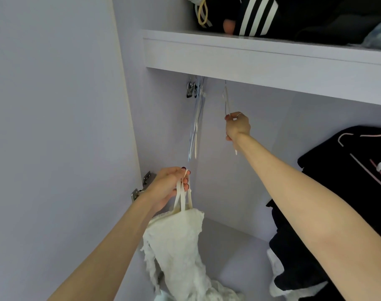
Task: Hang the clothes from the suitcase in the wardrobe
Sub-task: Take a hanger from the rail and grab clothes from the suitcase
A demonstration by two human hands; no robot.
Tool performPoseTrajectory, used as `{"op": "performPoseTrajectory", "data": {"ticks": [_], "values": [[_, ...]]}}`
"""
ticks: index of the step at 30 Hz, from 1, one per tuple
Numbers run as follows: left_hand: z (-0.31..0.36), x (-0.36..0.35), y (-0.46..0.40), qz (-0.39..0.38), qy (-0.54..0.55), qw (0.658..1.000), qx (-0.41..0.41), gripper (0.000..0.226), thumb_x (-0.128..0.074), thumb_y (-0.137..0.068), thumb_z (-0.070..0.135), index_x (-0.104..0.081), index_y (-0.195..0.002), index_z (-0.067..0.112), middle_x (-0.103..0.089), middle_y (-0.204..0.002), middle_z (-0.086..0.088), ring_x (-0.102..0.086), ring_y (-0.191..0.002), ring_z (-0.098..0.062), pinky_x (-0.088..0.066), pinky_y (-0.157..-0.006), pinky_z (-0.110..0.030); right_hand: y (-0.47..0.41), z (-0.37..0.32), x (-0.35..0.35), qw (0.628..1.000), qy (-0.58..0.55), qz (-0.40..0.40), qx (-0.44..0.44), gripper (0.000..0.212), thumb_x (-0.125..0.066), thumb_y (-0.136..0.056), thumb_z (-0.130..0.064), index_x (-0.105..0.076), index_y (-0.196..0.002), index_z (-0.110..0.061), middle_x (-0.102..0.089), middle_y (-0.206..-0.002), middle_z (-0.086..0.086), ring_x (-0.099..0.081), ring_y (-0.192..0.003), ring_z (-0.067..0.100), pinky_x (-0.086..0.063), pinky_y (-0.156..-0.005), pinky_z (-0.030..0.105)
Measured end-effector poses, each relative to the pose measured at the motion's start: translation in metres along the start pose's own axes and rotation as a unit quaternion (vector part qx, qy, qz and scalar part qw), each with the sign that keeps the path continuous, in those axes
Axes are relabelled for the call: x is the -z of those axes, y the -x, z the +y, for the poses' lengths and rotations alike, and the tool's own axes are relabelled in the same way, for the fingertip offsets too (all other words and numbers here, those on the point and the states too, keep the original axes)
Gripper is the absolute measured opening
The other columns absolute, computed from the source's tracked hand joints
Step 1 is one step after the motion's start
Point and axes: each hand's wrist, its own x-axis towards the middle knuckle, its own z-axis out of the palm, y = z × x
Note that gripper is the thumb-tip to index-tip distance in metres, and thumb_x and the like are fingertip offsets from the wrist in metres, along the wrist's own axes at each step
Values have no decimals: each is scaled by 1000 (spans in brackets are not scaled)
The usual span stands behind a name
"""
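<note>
Inside the pale wardrobe, under a thick shelf that carries dark folded clothes, the white lace garment hangs straight down from its thin straps, so its long axis is vertical. The left hand pinches these straps together low at the left, near the door hinge. Up and to the right of the garment, well apart from it, the right hand has its fingers curled round the lower part of a thin white hanger, whose hook seems to reach up behind the shelf edge. I judge that the next move depends on this diagonal: the straps must go up and right to the hanger, or the hanger must come down to them. More empty hangers hang to the left, and dark clothes hang at the right.
</note>
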Motion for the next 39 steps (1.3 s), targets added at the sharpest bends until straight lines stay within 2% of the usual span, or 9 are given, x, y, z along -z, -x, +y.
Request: {"op": "performPoseTrajectory", "data": {"ticks": [8,13,15,19,23,26,30,34,39], "values": [[-4,-4,1,9,7,1000,-2,17,-48,-94,8,-63,-86,5,-57,-73,-6,-55,-66,-18,-51,-74,-29,14,38,27,997,-21,60,31,15,-44,-89,-12,-50,-75,-14,-55,-75,6,-49,-75,26,-44,-66,37],[-13,-15,2,-11,8,1000,0,16,-46,-94,3,-61,-87,4,-55,-73,-8,-54,-65,-18,-50,-69,-26,49,72,39,992,-13,105,67,48,-55,-88,-39,-29,-54,-18,-38,-51,-1,-42,-62,22,-44,-65,39],[-17,-18,2,-12,3,1000,-2,17,-46,-94,2,-61,-85,3,-56,-73,-8,-53,-65,-18,-50,-67,-25,61,84,43,995,-39,89,38,49,-59,-85,-49,-38,-55,-15,-43,-48,2,-43,-53,17,-47,-67,35],[-28,-22,0,-21,-4,1000,6,17,-46,-93,2,-60,-84,4,-55,-73,-8,-53,-63,-18,-49,-65,-25,78,104,47,984,-149,-33,-90,36,-59,-87,-47,-60,-93,-12,-42,-56,2,-40,-50,12,-49,-56,29],[-38,-24,-4,-32,-19,999,26,16,-47,-93,6,-61,-84,5,-56,-71,-6,-51,-57,-17,-48,-62,-24,86,139,50,984,-61,61,-156,58,-50,-84,-64,-41,-59,-12,-37,-57,0,-36,-52,15,-33,-53,29],[-44,-24,-8,-27,-41,998,38,15,-51,-91,6,-63,-83,4,-57,-72,-7,-50,-58,-18,-47,-63,-26,92,164,58,985,-28,113,-126,62,-53,-80,-66,-35,-57,-11,-41,-59,3,-42,-58,19,-38,-63,32],[-48,-30,-3,-44,-171,983,44,21,-48,-93,6,-64,-82,-1,-57,-64,-7,-46,-52,-18,-44,-56,-26,91,170,70,993,-2,30,-115,68,-51,-79,-70,-61,-81,-2,-48,-59,1,-48,-55,20,-52,-70,35],[-53,-34,-5,-18,-231,972,28,23,-47,-93,5,-64,-78,0,-53,-68,-8,-41,-42,-16,-44,-46,-22,93,172,74,984,102,68,-126,66,-45,-77,-76,-40,-61,-12,-49,-65,4,-55,-64,22,-54,-69,37],[-66,-30,-13,45,-197,979,33,28,-39,-95,2,-59,-77,5,-49,-71,-5,-39,-37,-14,-40,-43,-21,100,178,74,989,109,75,-58,57,-35,-97,-48,-47,-58,-8,-51,-58,5,-51,-62,20,-43,-65,33]]}}
